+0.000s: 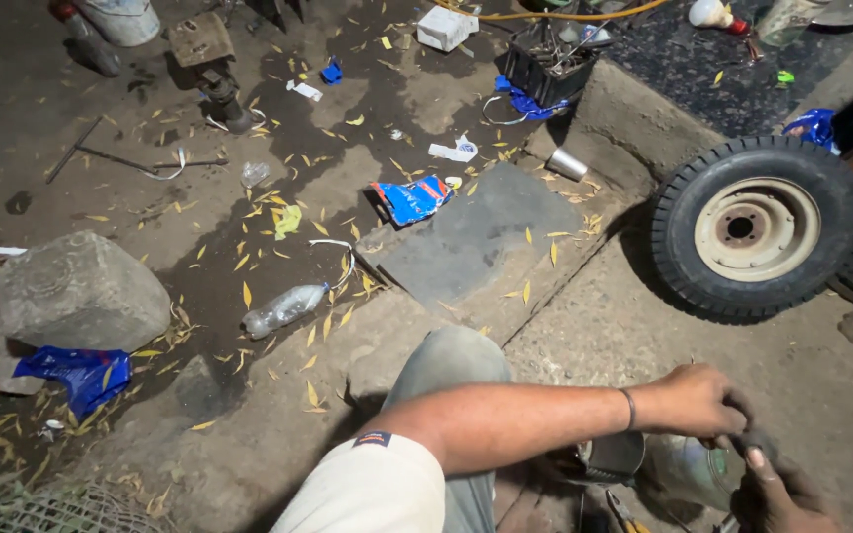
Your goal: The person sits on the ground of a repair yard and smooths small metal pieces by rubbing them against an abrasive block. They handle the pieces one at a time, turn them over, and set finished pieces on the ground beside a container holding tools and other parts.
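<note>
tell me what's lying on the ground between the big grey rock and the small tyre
In the head view, a clear plastic bottle lies on its side between the rock and the tyre, then a flat grey slab, with yellow leaves scattered around.

Head camera, looking steeply down.
It faces forward over littered ground (249, 227), hands (733, 434) close at the lower right edge, a wheel (757, 229) farther off.

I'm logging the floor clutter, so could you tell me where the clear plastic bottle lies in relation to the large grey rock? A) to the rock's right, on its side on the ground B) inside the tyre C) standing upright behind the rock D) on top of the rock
A: the clear plastic bottle lies on its side among yellow leaves, right of the grey rock and apart from it.
</note>
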Demonstrator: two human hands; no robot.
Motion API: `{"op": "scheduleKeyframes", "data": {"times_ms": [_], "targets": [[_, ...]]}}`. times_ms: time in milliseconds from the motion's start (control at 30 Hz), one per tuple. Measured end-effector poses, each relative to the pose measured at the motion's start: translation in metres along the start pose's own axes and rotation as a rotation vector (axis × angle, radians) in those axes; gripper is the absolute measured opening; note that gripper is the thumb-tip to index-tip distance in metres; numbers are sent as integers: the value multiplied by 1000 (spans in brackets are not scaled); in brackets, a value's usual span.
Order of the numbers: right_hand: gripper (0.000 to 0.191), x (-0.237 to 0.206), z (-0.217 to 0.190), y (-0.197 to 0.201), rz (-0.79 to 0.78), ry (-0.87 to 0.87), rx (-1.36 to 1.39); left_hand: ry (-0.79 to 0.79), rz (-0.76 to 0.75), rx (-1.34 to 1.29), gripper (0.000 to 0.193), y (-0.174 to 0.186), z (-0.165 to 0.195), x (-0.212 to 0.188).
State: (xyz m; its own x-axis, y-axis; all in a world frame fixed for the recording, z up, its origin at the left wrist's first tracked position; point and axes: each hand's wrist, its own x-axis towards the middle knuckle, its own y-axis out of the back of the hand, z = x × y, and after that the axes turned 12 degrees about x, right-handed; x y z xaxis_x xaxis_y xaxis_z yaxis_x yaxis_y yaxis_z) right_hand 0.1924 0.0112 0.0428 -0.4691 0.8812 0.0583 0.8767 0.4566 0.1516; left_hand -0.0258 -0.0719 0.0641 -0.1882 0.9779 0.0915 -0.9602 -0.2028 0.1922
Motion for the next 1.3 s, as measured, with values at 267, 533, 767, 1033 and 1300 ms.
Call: {"op": "scheduleKeyframes", "data": {"times_ms": [267,533,767,1033,1300], "targets": [[31,18,2,21,-175,-351,388,-191,155,202,34,4,18,-8],[44,3,-11,5,-707,-389,1259,-30,-134,-544,39,-2,17,-10],[34,-14,-9,-4,-336,-256,1206,28,-169,-497,38,-10,24,-9],[33,-22,-50,13,-170,-267,866,-60,-308,-520,29,8,56,-2],[61,-27,-78,-13,-296,-290,1105,2,-301,-598,22,9,82,-14]]}}
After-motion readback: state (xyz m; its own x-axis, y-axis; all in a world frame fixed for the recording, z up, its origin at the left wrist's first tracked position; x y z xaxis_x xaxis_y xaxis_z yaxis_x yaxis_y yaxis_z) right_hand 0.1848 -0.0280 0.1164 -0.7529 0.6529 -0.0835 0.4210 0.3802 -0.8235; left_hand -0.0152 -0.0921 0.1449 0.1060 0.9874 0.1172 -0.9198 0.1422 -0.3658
